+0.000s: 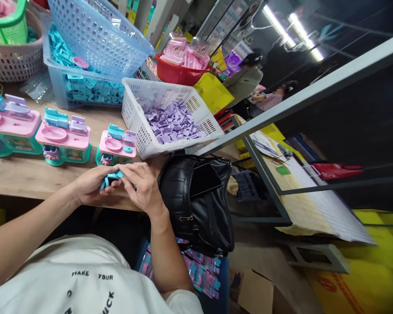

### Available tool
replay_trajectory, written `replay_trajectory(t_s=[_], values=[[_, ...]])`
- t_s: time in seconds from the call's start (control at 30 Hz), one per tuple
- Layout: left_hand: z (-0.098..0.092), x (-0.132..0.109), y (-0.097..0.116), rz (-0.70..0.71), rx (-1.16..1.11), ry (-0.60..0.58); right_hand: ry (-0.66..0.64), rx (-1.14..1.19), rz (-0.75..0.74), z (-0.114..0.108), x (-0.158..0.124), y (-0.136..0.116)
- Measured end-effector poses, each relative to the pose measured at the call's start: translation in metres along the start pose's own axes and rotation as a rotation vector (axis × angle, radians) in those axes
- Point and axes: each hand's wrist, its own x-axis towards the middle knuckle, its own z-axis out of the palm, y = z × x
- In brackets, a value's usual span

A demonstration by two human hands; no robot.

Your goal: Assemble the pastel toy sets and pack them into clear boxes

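Note:
My left hand (pixel 91 183) and my right hand (pixel 142 185) meet at the front edge of the wooden table (pixel 26 174), both closed around a small blue plastic part (pixel 111 178). Just behind them stands a pink-and-teal toy (pixel 116 148); two more like it, one (pixel 63 137) and another (pixel 9 124), line up to its left. A white basket (pixel 140 131) full of purple plastic pieces (pixel 172 122) sits behind my right hand.
A blue crate (pixel 68 87) of blue parts holds a tilted blue basket (pixel 101 35). A red bowl (pixel 177 74) of packets stands behind. A black bag (pixel 196 200) with a phone hangs at the table's right end. Another person (pixel 265 98) sits far back.

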Motion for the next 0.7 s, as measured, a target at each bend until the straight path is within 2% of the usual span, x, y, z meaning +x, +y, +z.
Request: replay_trajectory(t_s=[0.13,0.33,0.5,0.57,0.7], values=[[-0.002,-0.005,0.011,-0.044,0.073,0.003,-0.022,-0.078,-0.076,0.004,0.002,0.006],[-0.006,-0.004,0.016,0.057,0.219,-0.006,0.032,-0.147,-0.095,0.018,0.003,0.01],[-0.001,-0.004,0.02,0.114,0.361,-0.046,0.078,-0.144,-0.099,0.016,0.009,0.01],[0.003,-0.003,0.023,0.136,0.422,-0.065,0.124,-0.183,-0.084,0.014,0.013,0.011],[0.013,0.004,0.027,0.257,0.548,-0.073,0.33,-0.304,0.002,0.019,0.026,0.02]])
